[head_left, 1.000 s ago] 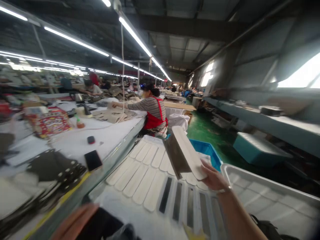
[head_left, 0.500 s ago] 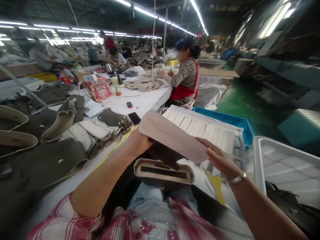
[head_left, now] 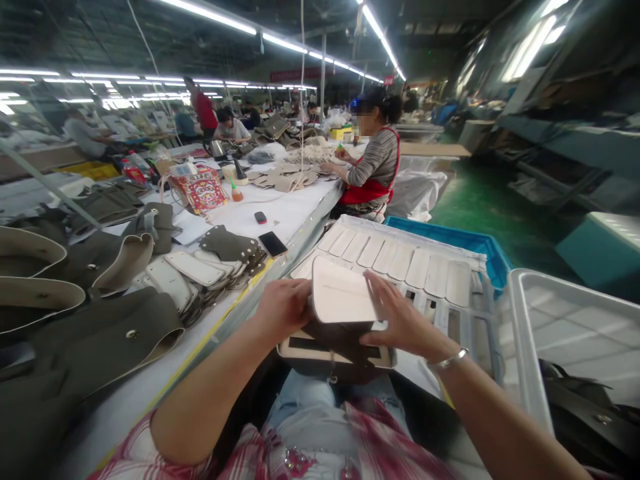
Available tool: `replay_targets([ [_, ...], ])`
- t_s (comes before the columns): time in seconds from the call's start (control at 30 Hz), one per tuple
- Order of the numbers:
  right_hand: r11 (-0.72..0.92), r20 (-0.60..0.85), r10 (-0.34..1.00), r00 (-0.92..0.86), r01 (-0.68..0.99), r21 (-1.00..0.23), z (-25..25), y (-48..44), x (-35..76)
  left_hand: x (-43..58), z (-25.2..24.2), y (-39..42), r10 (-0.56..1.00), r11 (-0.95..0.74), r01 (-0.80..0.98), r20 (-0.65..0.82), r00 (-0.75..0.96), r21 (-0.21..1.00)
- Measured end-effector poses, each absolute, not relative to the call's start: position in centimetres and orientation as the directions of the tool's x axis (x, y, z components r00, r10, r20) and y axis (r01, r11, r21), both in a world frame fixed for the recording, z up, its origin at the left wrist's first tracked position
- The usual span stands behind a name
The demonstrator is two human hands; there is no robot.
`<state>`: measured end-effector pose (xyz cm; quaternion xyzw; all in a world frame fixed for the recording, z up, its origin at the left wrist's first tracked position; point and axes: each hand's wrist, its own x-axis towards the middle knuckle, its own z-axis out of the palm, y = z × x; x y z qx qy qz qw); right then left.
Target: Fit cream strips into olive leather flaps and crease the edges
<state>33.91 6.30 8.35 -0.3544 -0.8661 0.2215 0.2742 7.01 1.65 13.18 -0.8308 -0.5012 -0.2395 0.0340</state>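
Observation:
A dark bag (head_left: pixel 305 360) rests on my lap, its pale-lined rim facing up. Above it a pale leather flap (head_left: pixel 345 293) with a dark underside is raised and bent; whether it joins the bag is hidden. My left hand (head_left: pixel 286 305) is closed on the flap's left edge, fingertips partly out of sight. My right hand (head_left: pixel 407 323) curves round the right edge, fingers against its far side and thumb low near the dark underside.
Beyond my hands, a blue crate (head_left: pixel 495 250) carries rows of pale strips (head_left: pixel 393 257). A white basket (head_left: pixel 520 333) stands right. Dark leather pieces (head_left: pixel 115 333), stacked pale panels (head_left: pixel 193 267) and a phone (head_left: pixel 273 243) lie left. A co-worker (head_left: pixel 375 157) sits ahead.
The flap has swung from a long slanted position to a shorter, bent one closer to the bag. My right hand has moved left, nearer my left hand.

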Motion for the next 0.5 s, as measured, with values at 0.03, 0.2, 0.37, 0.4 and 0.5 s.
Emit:
replay_targets([
  [0.03,0.681,0.351,0.728,-0.588,0.564,-0.467,8.2,6.3,33.2,7.3,13.1,1.8,0.807,-0.505,0.85,0.434,0.401,0.153],
  [0.2,0.643,0.371,0.761,-0.533,0.697,-0.317,6.6,6.4,32.7,7.5,12.7,1.2,0.79,-0.576,0.814,0.306,0.532,0.073],
  [0.37,0.593,0.232,0.803,-0.549,0.7,-0.397,5.1,5.1,33.9,6.1,12.0,-0.5,0.85,-0.527,0.846,0.039,0.525,0.077],
  [0.4,0.584,0.218,0.809,-0.546,0.702,-0.407,5.0,4.8,34.0,6.0,11.8,-0.7,0.867,-0.497,0.864,0.003,0.499,0.085],
  [0.5,0.565,0.182,0.818,-0.545,0.708,-0.424,5.0,4.1,34.2,6.2,11.8,-1.3,0.883,-0.456,0.879,-0.052,0.466,0.139],
])
